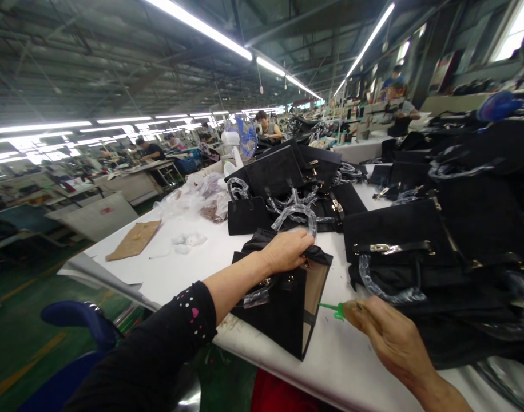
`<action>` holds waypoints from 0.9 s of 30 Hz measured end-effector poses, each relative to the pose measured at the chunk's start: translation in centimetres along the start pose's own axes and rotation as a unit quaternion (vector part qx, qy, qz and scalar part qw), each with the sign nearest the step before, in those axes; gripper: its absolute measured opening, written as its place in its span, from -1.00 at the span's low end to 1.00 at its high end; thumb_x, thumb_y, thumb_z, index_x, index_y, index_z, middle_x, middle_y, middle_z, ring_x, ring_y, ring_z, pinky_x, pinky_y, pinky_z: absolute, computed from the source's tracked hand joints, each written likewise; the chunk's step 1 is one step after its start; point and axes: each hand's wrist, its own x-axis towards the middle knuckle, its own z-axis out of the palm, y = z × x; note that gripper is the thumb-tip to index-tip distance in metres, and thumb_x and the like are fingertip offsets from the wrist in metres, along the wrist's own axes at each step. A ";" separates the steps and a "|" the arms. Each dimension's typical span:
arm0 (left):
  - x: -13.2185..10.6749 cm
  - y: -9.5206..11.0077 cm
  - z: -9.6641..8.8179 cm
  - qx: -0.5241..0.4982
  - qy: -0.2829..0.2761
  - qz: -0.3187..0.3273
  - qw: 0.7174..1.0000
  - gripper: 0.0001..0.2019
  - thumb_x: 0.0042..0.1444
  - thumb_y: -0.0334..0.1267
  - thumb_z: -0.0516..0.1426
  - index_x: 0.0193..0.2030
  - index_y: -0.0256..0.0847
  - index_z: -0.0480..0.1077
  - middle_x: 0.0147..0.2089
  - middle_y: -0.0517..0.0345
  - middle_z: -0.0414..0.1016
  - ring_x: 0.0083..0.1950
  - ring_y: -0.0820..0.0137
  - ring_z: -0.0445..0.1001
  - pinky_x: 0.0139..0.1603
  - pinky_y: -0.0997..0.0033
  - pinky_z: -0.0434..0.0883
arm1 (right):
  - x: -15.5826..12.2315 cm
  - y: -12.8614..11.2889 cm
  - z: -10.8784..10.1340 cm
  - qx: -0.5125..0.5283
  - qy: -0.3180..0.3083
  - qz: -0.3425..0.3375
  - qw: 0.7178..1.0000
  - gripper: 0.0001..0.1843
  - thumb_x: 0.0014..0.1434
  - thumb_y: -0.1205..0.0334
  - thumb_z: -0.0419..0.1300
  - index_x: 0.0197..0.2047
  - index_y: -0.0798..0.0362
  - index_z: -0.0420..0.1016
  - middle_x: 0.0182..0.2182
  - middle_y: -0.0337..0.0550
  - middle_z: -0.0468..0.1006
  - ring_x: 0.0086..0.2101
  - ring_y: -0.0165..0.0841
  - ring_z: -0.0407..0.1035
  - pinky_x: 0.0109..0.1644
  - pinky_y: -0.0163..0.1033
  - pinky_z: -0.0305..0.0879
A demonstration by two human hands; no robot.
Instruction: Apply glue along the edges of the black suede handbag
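A black handbag (283,309) lies on the white table in front of me, its tan-coloured side panel (317,280) facing right. My left hand (290,250) is closed on the upper part of this bag, near a plastic-wrapped handle (297,214); the fingertips are partly hidden. In my right hand (388,329) is a small brownish glue bottle (357,313) with a green nozzle (333,309). The nozzle tip points left and is close to the edge of the tan panel; I cannot tell whether it touches.
Several black handbags (390,229) with wrapped handles crowd the table's right and back. Clear plastic bags (202,194), a brown board (134,240) and white wads (188,242) lie left. A fan (246,137) stands behind. A blue chair (79,320) is at lower left. Other people work farther off.
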 end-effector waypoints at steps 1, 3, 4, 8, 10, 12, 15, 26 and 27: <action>0.0 0.0 0.0 0.000 0.000 -0.001 1.000 -0.82 0.18 -0.28 0.12 -0.07 -0.16 0.29 -0.03 0.08 0.41 -0.11 0.23 0.52 -0.18 0.29 0.50 | -0.2 0.0 0.1 0.008 -0.010 0.006 1.000 -0.79 0.41 0.13 0.06 -0.13 0.01 0.48 -0.38 -0.19 0.56 -0.37 -0.35 0.51 -0.27 -0.30 0.39; 0.0 0.1 0.0 0.001 0.000 -0.004 1.000 -0.81 0.19 -0.28 0.12 -0.06 -0.16 0.29 -0.02 0.07 0.40 -0.09 0.23 0.51 -0.18 0.29 0.49 | -0.6 0.0 0.3 0.006 -0.002 0.017 1.000 -0.80 0.40 0.13 0.07 -0.11 0.02 0.48 -0.37 -0.18 0.57 -0.36 -0.35 0.51 -0.26 -0.29 0.39; 0.0 0.2 0.0 0.001 0.000 -0.005 1.000 -0.81 0.19 -0.28 0.11 -0.06 -0.15 0.29 -0.02 0.07 0.40 -0.08 0.23 0.51 -0.17 0.30 0.49 | -0.9 0.1 0.4 0.000 0.009 0.022 1.000 -0.80 0.40 0.14 0.08 -0.10 0.02 0.48 -0.36 -0.18 0.57 -0.35 -0.34 0.51 -0.24 -0.28 0.39; 0.1 0.3 0.0 0.002 -0.003 -0.009 1.000 -0.83 0.21 -0.27 0.10 -0.06 -0.15 0.29 -0.02 0.07 0.40 -0.06 0.24 0.51 -0.16 0.31 0.49 | -1.5 0.1 0.8 0.015 -0.017 0.028 0.999 -0.82 0.40 0.15 0.08 -0.10 0.01 0.46 -0.38 -0.21 0.55 -0.36 -0.35 0.51 -0.26 -0.29 0.38; 0.1 0.3 -0.1 0.004 -0.003 -0.009 1.000 -0.84 0.21 -0.27 0.10 -0.07 -0.15 0.29 -0.02 0.07 0.40 -0.07 0.24 0.51 -0.17 0.32 0.49 | -1.5 0.0 0.8 0.023 -0.024 0.023 0.999 -0.83 0.40 0.15 0.08 -0.09 0.01 0.45 -0.37 -0.21 0.55 -0.35 -0.37 0.51 -0.27 -0.30 0.37; 0.1 0.3 -0.1 0.008 0.000 -0.008 1.000 -0.84 0.21 -0.29 0.10 -0.07 -0.15 0.29 -0.02 0.08 0.41 -0.07 0.25 0.52 -0.18 0.33 0.49 | -1.4 -0.2 0.9 0.005 0.003 0.014 1.000 -0.82 0.40 0.17 0.08 -0.08 0.03 0.46 -0.33 -0.17 0.57 -0.32 -0.35 0.52 -0.22 -0.30 0.37; 0.0 0.4 -0.1 0.013 0.006 -0.006 1.000 -0.83 0.19 -0.30 0.10 -0.07 -0.15 0.29 -0.03 0.09 0.41 -0.09 0.25 0.52 -0.20 0.32 0.48 | -1.3 -0.3 0.9 -0.003 0.012 0.007 1.000 -0.83 0.40 0.19 0.07 -0.09 0.04 0.45 -0.35 -0.17 0.56 -0.33 -0.35 0.51 -0.22 -0.29 0.37; -0.2 0.7 -0.4 0.022 0.014 -0.014 1.000 -0.84 0.21 -0.27 0.10 -0.07 -0.16 0.30 -0.04 0.08 0.42 -0.14 0.23 0.53 -0.27 0.28 0.46 | -1.6 -1.5 1.1 0.026 -0.029 0.045 0.998 -0.83 0.40 0.18 0.06 -0.12 0.01 0.46 -0.37 -0.20 0.55 -0.35 -0.35 0.49 -0.24 -0.29 0.35; -0.3 0.8 -0.5 0.023 0.013 -0.017 1.000 -0.84 0.22 -0.27 0.09 -0.07 -0.16 0.30 -0.04 0.08 0.42 -0.14 0.23 0.53 -0.27 0.28 0.46 | -1.7 -1.9 1.1 0.038 -0.036 0.063 0.997 -0.82 0.40 0.17 0.06 -0.14 0.00 0.46 -0.37 -0.21 0.54 -0.35 -0.36 0.49 -0.24 -0.30 0.35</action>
